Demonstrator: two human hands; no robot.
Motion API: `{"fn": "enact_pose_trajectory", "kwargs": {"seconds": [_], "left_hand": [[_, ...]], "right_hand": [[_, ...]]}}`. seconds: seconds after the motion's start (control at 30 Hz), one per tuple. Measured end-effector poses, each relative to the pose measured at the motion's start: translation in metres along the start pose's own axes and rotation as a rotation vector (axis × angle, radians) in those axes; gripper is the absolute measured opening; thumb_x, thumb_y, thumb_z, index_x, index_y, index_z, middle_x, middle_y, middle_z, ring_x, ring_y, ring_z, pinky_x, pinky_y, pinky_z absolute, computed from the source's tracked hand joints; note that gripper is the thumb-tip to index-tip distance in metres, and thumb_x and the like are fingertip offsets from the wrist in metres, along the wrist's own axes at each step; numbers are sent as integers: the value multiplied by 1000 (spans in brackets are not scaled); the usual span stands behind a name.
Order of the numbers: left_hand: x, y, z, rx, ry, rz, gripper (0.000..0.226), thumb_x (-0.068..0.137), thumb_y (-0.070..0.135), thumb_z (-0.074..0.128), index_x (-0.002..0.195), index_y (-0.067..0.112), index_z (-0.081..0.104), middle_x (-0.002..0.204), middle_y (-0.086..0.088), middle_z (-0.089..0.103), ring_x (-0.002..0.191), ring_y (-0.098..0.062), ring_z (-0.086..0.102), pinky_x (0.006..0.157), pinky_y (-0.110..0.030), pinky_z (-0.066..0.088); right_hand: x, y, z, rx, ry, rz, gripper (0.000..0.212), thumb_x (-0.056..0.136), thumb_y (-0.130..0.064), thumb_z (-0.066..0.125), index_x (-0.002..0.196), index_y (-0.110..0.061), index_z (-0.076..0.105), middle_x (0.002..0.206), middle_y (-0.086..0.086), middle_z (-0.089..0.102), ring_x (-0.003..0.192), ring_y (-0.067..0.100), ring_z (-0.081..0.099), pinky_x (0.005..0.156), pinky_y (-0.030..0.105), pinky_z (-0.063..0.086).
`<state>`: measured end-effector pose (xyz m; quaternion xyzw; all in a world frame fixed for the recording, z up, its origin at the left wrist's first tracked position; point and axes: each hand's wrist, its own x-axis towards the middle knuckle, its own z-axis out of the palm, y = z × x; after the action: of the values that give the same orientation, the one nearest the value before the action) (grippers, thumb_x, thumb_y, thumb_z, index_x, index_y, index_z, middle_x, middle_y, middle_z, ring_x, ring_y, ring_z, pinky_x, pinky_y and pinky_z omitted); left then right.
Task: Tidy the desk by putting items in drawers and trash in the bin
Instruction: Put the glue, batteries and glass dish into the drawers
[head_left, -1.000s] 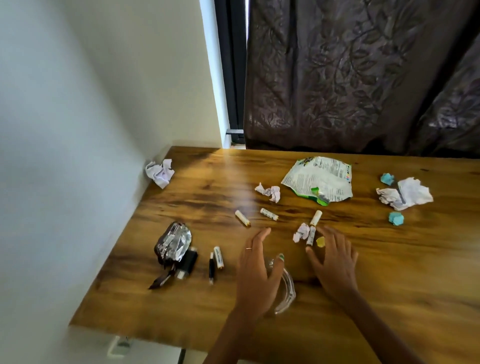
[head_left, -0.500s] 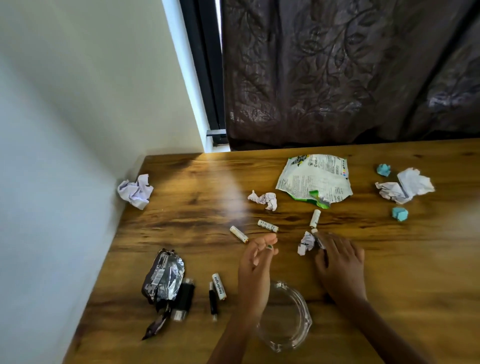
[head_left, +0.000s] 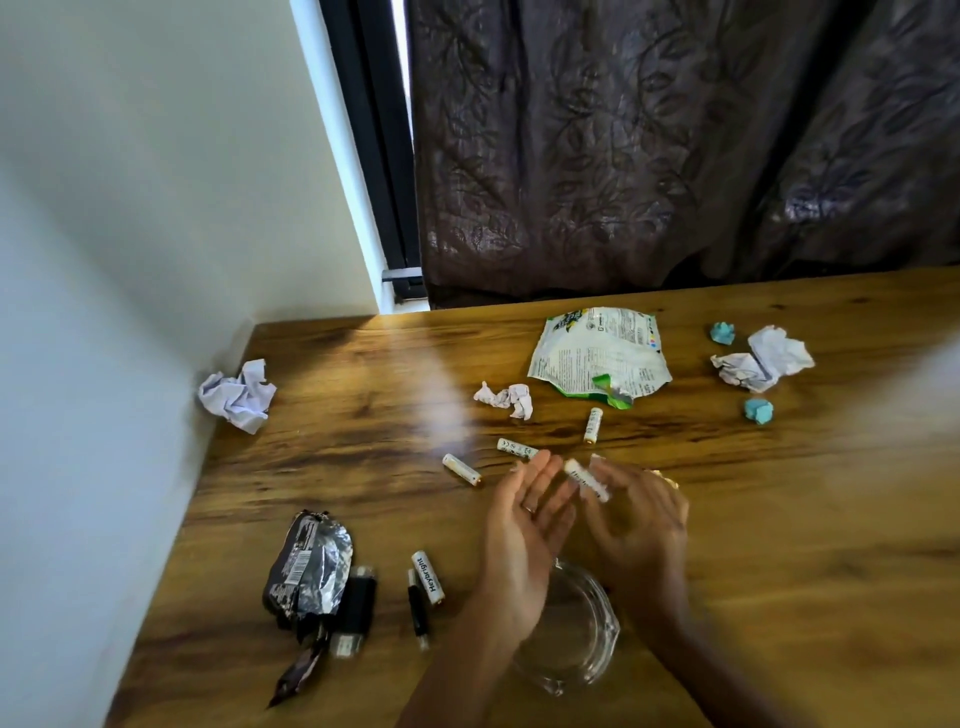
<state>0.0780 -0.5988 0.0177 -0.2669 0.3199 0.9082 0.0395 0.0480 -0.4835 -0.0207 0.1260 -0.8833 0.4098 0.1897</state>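
A white battery (head_left: 586, 479) is pinched in the fingertips of the right hand (head_left: 641, 525), held above the desk (head_left: 779, 545) — the left hand (head_left: 524, 535) is spread, palm up, beside it. The gathering of loose batteries is judged to be in hand; next, the battery is likely to be passed to that palm or dropped into the glass dish (head_left: 576, 639) below — a loose release could let it roll.

View: one head-worn wide-angle camera, no second view to share with.
Position: above the near edge of the wooden worktop (head_left: 779, 545), at the person's own eye line.
Facing: forward and down, toward the dark curtain (head_left: 649, 156) behind the far edge.
Left border: white wall (head_left: 130, 208), meeting the worktop's left side.
Nearness: close; forearms enter from the bottom edge.
Distortion: straight lines lean outward near the borders.
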Motion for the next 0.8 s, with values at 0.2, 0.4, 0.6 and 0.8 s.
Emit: {"fn": "enact_pose_trajectory", "kwargs": {"seconds": [0.2, 0.4, 0.6, 0.8], "left_hand": [[0, 13, -3, -275, -103, -177, 55, 93, 49, 37, 122, 9, 62, 125, -9, 64, 120, -25, 55, 109, -41, 34], [3, 21, -8, -272, -68, -95, 45, 95, 38, 42, 121, 7, 62, 118, -11, 67, 107, -27, 65, 99, -40, 45], [12, 29, -13, -328, -70, -79, 42, 94, 35, 43, 120, 8, 63, 120, -10, 67, 107, -28, 65, 100, -41, 43], [15, 27, -16, -335, -48, -64, 41, 95, 33, 43, 120, 7, 63, 119, -11, 67, 106, -28, 65, 99, -42, 44]], "right_hand": [[-4, -48, 4, 38, -153, -231, 24, 84, -32, 55, 100, -21, 69, 100, -12, 66, 100, 1, 52, 86, 17, 35], [57, -10, 1, 13, -99, 48, 22, 89, -14, 59, 111, -14, 64, 104, 1, 65, 98, 15, 60, 79, 32, 51], [102, 36, 29, -329, -454, 242, 47, 90, -24, 58, 134, -10, 47, 137, 11, 49, 127, 27, 44, 98, 36, 43], [98, 34, 34, -285, -394, 126, 40, 86, -3, 56, 125, -10, 59, 116, 12, 65, 100, 24, 61, 74, 26, 48]]}}
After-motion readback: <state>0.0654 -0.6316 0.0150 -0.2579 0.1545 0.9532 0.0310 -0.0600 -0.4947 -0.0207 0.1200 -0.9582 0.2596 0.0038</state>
